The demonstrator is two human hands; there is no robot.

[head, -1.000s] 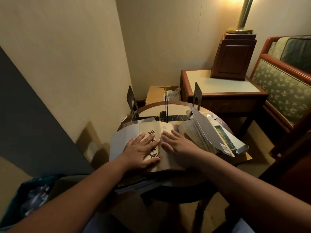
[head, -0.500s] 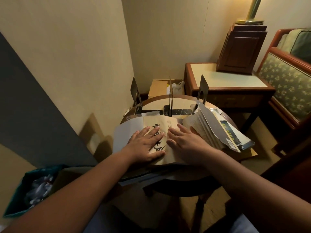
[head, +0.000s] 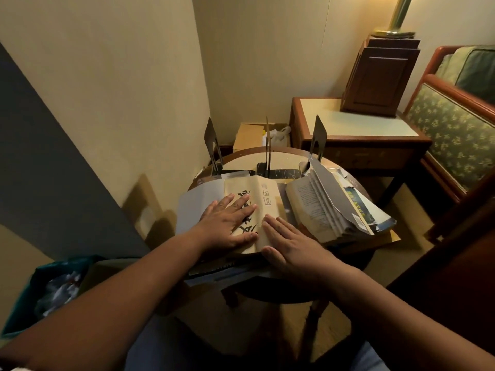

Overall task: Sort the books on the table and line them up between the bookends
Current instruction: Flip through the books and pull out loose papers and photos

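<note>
A tan book with black brush lettering (head: 263, 195) lies flat on top of the pile on the small round table (head: 254, 156). My left hand (head: 227, 226) rests palm down on its left half, fingers spread. My right hand (head: 292, 247) lies flat on its near right corner. A thick book (head: 313, 210) lies fanned open to the right, with other books under it. A pale grey book (head: 198, 207) pokes out at the left. Three dark metal bookends stand at the table's far side: the left bookend (head: 213, 145), the middle bookend (head: 267, 145), the right bookend (head: 318, 140).
A wooden side table (head: 356, 129) with a brown box and a lamp stands behind on the right, a patterned armchair (head: 452, 132) beside it. A cardboard box (head: 251, 135) sits in the corner. A green bin (head: 40, 295) stands low on the left by the wall.
My right hand has slid back toward me, from the middle of the tan book to its near right corner. My left hand stays flat on the cover.
</note>
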